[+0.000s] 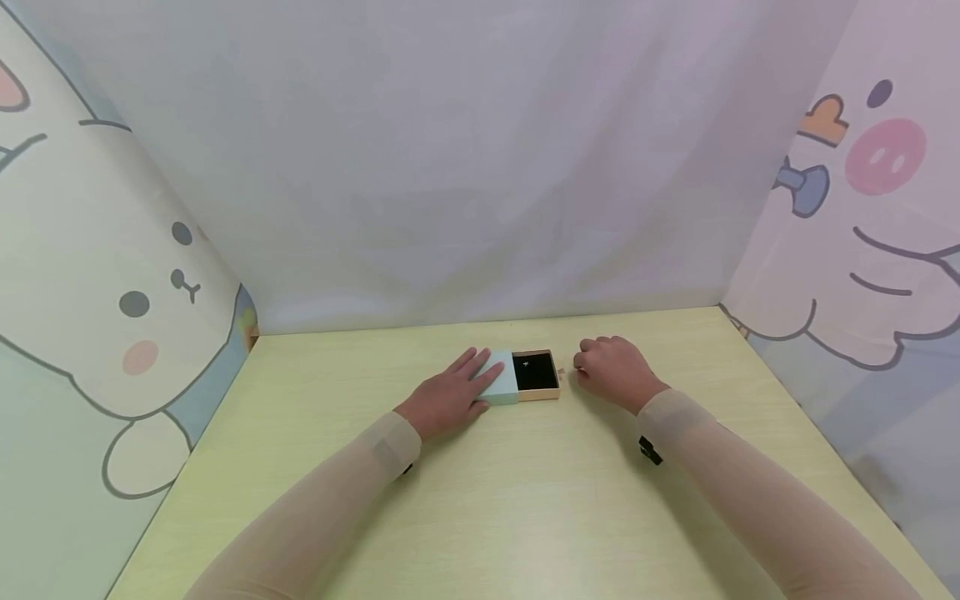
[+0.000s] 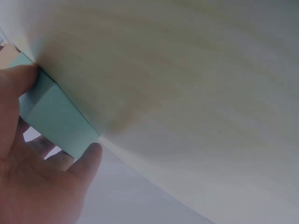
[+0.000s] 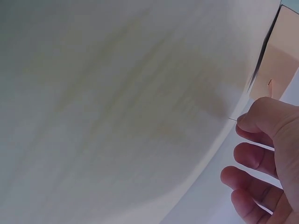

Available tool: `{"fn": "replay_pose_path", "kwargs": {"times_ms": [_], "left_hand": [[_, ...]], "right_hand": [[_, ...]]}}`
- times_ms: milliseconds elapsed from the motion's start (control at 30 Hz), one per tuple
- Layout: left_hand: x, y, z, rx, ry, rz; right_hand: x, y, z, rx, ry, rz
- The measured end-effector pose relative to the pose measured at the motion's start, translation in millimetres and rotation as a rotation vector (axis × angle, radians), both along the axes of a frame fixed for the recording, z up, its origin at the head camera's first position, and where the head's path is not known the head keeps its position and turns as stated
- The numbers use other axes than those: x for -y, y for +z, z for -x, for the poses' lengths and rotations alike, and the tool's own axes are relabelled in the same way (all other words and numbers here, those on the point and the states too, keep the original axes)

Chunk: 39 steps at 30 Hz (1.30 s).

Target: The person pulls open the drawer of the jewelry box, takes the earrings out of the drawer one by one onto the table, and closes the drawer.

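Note:
A pale mint-green drawer box (image 1: 507, 392) lies on the table, its tan inner drawer (image 1: 542, 395) slid partly out to the right. On the black lining (image 1: 538, 372) sits a small silvery piece (image 1: 526, 363), too small to make out. My left hand (image 1: 448, 398) holds the green sleeve, fingers over the top and thumb (image 2: 25, 78) against the near side. Just right of the drawer is my right hand (image 1: 613, 371). Its thumb and index finger pinch a very thin, pin-like piece (image 3: 232, 119), mostly hidden by the fingertips. A small ribbon tab (image 3: 270, 87) sticks out of the drawer's end.
The pale wood-look table (image 1: 525, 500) runs back to a white curtain (image 1: 480, 167). Cloth panels with a cartoon bunny (image 1: 112, 250) and a cartoon pig (image 1: 885, 233) stand along the left and right sides.

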State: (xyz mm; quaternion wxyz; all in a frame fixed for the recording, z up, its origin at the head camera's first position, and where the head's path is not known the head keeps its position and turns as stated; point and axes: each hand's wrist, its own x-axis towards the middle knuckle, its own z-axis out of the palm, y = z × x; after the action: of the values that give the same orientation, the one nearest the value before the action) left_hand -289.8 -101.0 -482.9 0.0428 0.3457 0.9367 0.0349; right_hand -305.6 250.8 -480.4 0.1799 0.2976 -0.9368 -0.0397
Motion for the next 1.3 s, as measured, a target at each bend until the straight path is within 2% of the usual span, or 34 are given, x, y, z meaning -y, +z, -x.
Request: {"fn": "replay_pose_path", "kwargs": {"times_ms": [500,867,1300], "left_hand": [[0.7,-0.8,-0.3,-0.007,0.004,-0.003],[0.5,-0.7,0.1,-0.004,0.003,0.005],[0.5,-1.2,0.2,-0.005,-0.003,0.003]], "right_hand": [[-0.7,-1.0,0.1,-0.001,-0.033,-0.035],[-1.1,0.9,-1.4,0.049,-0.084,-0.064],[-2.0,5.6,-4.8,0.079,-0.102,-0.058]]}}
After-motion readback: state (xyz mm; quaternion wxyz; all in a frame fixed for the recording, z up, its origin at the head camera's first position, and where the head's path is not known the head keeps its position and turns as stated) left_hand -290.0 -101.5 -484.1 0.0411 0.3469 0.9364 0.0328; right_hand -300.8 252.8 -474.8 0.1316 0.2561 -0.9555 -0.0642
